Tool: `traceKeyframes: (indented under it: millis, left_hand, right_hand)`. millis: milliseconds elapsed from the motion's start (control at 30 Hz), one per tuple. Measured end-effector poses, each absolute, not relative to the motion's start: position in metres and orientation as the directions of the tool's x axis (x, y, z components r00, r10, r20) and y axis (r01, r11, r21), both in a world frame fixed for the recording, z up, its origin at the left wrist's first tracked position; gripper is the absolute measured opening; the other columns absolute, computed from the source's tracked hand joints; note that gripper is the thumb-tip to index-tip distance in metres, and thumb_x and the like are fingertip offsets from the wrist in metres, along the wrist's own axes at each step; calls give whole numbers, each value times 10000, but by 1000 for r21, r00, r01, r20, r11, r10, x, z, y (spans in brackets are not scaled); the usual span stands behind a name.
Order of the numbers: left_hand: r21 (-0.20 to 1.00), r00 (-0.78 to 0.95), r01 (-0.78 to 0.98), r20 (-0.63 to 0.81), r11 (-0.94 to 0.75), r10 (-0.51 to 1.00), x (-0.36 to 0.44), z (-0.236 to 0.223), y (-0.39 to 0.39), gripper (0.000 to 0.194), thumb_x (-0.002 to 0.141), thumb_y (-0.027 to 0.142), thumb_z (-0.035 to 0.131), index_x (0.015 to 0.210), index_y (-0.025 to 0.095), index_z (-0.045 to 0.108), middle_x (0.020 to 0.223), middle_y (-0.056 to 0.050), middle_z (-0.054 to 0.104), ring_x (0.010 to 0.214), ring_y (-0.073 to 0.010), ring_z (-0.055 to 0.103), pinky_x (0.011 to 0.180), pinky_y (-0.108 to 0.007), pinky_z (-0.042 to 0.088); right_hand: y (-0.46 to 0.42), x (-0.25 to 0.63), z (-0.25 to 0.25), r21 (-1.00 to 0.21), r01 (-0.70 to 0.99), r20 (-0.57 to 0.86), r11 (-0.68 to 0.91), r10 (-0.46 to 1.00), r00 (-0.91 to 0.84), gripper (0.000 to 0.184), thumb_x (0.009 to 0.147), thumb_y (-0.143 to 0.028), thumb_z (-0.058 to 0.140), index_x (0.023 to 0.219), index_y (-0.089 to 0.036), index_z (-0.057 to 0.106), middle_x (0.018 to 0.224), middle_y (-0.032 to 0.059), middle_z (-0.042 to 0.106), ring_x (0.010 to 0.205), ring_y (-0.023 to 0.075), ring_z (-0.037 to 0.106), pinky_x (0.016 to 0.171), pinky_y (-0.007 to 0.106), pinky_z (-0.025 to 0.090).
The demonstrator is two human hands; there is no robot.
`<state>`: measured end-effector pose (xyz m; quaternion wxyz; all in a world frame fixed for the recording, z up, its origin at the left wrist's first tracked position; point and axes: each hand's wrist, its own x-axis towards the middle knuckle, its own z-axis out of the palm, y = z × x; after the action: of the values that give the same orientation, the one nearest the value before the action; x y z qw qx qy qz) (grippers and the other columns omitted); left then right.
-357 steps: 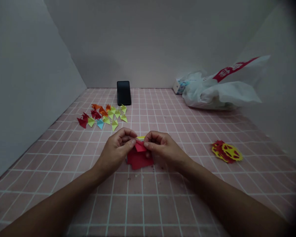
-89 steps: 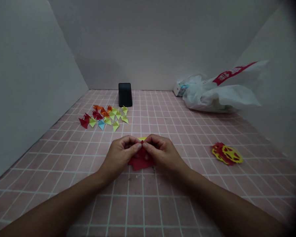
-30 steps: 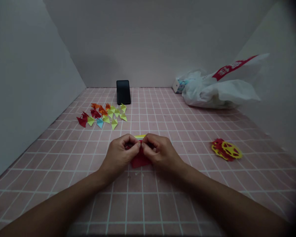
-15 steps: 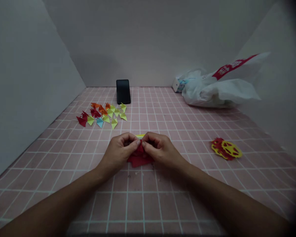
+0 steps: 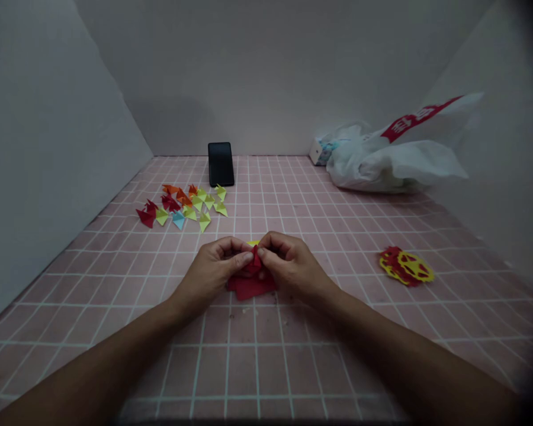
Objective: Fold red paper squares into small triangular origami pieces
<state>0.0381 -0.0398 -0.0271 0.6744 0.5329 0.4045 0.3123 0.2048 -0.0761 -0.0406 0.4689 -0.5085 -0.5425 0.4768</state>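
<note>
Left hand point(image 5: 213, 265) and right hand point(image 5: 295, 260) were nearly closed, thumbs and fingers pinching a small folded red paper point(image 5: 255, 259) between them, over red sheets point(image 5: 253, 289) on the table point(image 5: 242, 370). Shaping seemed under way; further creasing called for light, even pressure.

Single head-worn camera: looks forward and down from above person's forearms, across pink white-gridded tabletop point(image 5: 257, 367) toward plain grey wall point(image 5: 257, 77).

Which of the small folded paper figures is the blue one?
The light blue figure, at the group's near side, just right of a yellow-green figure. It alone is blue, among red figures, orange figures and yellow-green ones.
</note>
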Motion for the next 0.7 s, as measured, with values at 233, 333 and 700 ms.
traceKeyframes:
  millis: [233, 333, 700]
  left_hand:
    - [965, 477, -6, -228, 262, 849, 39, -30, -40, 190, 726, 280, 756, 750, 150, 620, 668, 24, 653, 600, -95, 607, 625, -225, 511]
    - [971, 438, 1, -215, 238, 873, 40, -30, -41, 202, 736, 299, 756, 758, 149, 622, 670, 26, 652, 594, -93, 599, 613, -221, 508]
    - [981, 433, 56, -192, 187, 880, 37, -29, -39, 215, 810, 357, 718, 776, 158, 645, 626, 23, 633, 568, -94, 574, 584, -209, 481]
  right_hand:
    - [-78, 202, -40, -994, 102, 26, 33, 997, -67, 119, 817, -239, 550, 709, -189, 545, 694, -9, 596, 631, 113, 540, 565, 230, 429]
    - [-78, 202, -39, -991, 125, 32, 42, 996, -82, 123, 830, -254, 554, 729, -185, 561, 679, -10, 586, 622, 113, 525, 554, 228, 413]
    - [-77, 203, -40, -989, -52, -129, -136, 985, -118, 158, 837, -292, 608, 736, -185, 548, 583, -36, 576, 506, 91, 503, 501, 212, 377]
